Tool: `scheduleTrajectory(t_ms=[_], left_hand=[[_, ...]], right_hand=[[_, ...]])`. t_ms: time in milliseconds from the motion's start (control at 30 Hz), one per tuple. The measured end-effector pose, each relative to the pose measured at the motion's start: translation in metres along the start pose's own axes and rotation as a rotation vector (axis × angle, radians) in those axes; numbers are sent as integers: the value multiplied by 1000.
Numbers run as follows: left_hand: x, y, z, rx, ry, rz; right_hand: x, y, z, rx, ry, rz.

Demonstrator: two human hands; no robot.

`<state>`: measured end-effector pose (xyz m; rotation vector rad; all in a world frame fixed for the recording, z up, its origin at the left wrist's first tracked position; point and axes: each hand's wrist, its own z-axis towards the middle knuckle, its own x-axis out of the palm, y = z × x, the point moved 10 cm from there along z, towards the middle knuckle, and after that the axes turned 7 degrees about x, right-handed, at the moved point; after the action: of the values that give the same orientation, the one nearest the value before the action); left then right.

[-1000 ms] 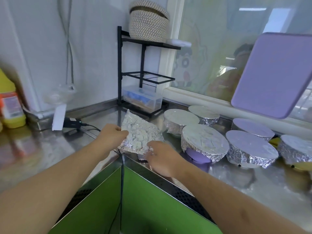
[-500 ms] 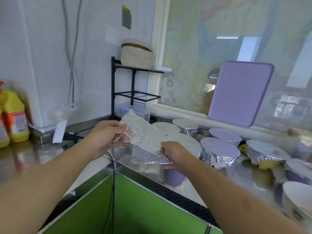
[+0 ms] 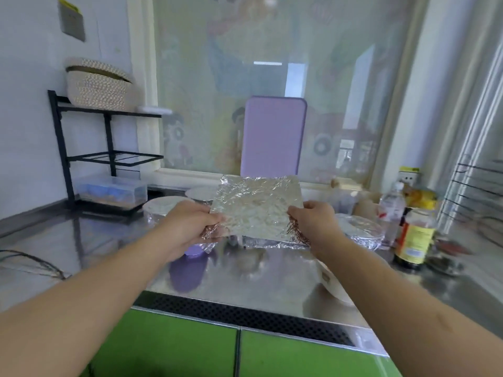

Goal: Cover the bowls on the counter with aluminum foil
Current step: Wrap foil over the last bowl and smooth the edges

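Observation:
I hold a crinkled sheet of aluminum foil [image 3: 257, 206] flat in the air above the steel counter [image 3: 109, 240]. My left hand [image 3: 187, 224] pinches its left edge and my right hand [image 3: 313, 220] pinches its right edge. Foil-covered bowls stand behind and under the sheet: one at the left [image 3: 160, 209], one at the back [image 3: 200, 194], one at the right [image 3: 359, 231]. A purple bowl [image 3: 194, 250] shows below my left hand, mostly hidden. An uncovered white bowl [image 3: 330, 281] sits near the front, right of centre, partly behind my right forearm.
A purple cutting board [image 3: 272, 137] leans on the window. A black rack [image 3: 106, 156] with a woven basket [image 3: 96, 85] and a clear box [image 3: 111, 190] stands at the left. Bottles [image 3: 413, 235] crowd the right side. Green cabinet fronts [image 3: 231, 355] lie below the counter edge.
My view has swung right along the counter. Both hands have carried the foil sheet rightward and spread it out flat, higher above the bowls.

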<state>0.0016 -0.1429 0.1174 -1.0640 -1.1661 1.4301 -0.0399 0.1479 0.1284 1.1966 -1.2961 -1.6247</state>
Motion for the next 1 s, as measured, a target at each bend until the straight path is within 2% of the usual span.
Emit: scheduleTrajectory(t_ms=[233,300,433,700,1000], left_hand=[[150,26,15,-60,257,25],[183,34,15,-81,305,47],[224,60,14,-165,346,89],[224,77,27,-71,334,283],[170,77,46,49,171,428]], right_hand=[[-142,-43,23,-20,-233,-312],[-169,-61,26,5,-263,-400],[-194,-104,32,107,-260,-390],[-160,-133,33,191,-167,-169],[-121,-121,39,147,-171,-239]])
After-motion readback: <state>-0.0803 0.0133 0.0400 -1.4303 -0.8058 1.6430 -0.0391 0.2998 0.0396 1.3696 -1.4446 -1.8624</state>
